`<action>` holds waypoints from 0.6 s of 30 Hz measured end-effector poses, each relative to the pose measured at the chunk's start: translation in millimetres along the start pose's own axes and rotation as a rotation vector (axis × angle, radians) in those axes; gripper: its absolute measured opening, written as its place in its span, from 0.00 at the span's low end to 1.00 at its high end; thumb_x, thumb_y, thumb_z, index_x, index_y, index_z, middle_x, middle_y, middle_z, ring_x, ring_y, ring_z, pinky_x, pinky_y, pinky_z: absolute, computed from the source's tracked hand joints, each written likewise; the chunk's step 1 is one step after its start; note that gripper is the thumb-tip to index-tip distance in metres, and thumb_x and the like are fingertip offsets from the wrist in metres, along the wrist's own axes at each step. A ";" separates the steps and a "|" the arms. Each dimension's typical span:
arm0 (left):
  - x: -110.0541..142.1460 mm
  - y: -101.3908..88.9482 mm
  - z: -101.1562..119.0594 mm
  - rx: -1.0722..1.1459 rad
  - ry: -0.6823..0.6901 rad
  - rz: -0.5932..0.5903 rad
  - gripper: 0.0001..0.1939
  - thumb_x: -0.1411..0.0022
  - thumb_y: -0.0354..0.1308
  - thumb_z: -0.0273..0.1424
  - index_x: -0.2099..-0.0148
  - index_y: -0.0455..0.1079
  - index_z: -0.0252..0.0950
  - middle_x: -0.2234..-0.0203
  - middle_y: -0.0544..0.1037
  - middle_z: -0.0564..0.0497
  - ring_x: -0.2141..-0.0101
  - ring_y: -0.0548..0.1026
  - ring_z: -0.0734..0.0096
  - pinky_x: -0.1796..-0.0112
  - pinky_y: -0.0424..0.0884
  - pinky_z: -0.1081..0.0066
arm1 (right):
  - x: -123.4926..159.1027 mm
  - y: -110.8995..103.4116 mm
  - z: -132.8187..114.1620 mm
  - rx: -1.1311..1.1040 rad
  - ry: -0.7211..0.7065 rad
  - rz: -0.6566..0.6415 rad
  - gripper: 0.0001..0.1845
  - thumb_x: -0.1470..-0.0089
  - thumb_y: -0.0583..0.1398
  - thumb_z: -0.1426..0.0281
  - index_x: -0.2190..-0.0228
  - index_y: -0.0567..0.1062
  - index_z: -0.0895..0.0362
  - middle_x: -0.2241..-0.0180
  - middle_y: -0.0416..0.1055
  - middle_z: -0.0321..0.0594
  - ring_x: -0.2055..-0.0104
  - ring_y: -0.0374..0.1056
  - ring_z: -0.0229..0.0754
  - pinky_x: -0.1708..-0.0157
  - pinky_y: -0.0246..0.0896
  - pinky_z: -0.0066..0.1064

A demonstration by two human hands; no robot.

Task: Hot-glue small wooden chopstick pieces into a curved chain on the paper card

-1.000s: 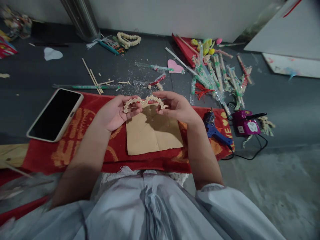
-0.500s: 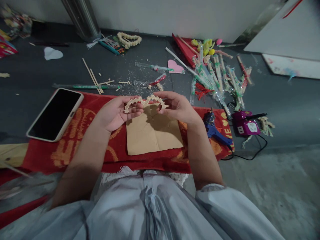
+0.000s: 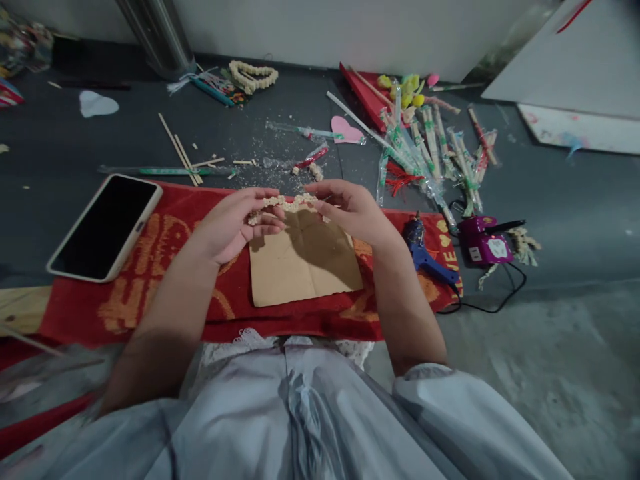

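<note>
Between my two hands is a curved, cream-coloured piece [image 3: 289, 203] built of small bits, like a partial heart outline. My left hand [image 3: 231, 223] is closed on its left end, fingers bent around it. At its right end, my right hand [image 3: 350, 208] grips it between thumb and fingers, which hide part of that end. Below the hands lies a creased sheet of brown paper [image 3: 305, 267] with the hands' shadow on it. The sheet rests on a red towel [image 3: 170, 267] with orange patterns.
A phone [image 3: 105, 227] lies at the left. To the right are a blue glue gun [image 3: 433, 263] and a purple device [image 3: 485, 243] with a cable. Wrapped sticks [image 3: 425, 147], a pink paper heart [image 3: 347, 130], loose sticks [image 3: 180, 150] and a cream heart outline [image 3: 253, 77] lie farther back.
The cream piece has tilted in my hands, so its arches look flatter. My right fingers have shifted and cover more of its right end. The whole view has moved slightly.
</note>
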State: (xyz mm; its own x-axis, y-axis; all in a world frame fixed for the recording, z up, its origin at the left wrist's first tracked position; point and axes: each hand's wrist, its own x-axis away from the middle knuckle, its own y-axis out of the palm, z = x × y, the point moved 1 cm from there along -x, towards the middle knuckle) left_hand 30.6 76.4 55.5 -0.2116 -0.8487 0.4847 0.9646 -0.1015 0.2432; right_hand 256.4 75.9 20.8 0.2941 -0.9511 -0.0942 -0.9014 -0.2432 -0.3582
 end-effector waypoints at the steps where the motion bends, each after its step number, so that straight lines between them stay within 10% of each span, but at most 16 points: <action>1: 1.2 1.4 -0.3 -0.030 0.006 0.013 0.10 0.38 0.53 0.19 0.56 0.73 0.31 0.73 0.79 0.49 0.76 0.77 0.74 0.69 0.76 0.76 | 1.1 0.0 -1.0 0.008 0.005 0.010 0.23 0.39 0.65 0.59 0.48 0.81 0.58 0.56 0.80 0.43 0.62 0.74 0.37 0.57 0.74 0.32; 10: 6.9 2.0 -15.8 -0.317 0.125 -0.002 0.08 0.36 0.58 0.19 0.63 0.78 0.33 0.73 0.78 0.51 0.75 0.73 0.77 0.75 0.65 0.81 | 19.3 4.0 -2.9 0.043 0.092 0.082 0.17 0.41 0.64 0.65 0.52 0.81 0.58 0.63 0.80 0.40 0.67 0.74 0.38 0.61 0.71 0.34; 18: 14.4 3.7 -17.7 -0.452 0.198 -0.001 0.07 0.39 0.67 0.22 0.59 0.83 0.36 0.64 0.83 0.48 0.58 0.78 0.63 0.57 0.71 0.75 | 35.1 2.1 0.1 0.012 0.172 0.104 0.16 0.41 0.64 0.67 0.53 0.81 0.58 0.62 0.81 0.42 0.68 0.73 0.38 0.61 0.73 0.36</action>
State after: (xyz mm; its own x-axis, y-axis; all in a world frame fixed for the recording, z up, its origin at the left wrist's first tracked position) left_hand 34.0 54.6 48.5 -0.2209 -0.9263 0.3053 0.9453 -0.2804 -0.1665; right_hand 264.9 42.0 16.7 0.1401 -0.9897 0.0291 -0.9200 -0.1410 -0.3656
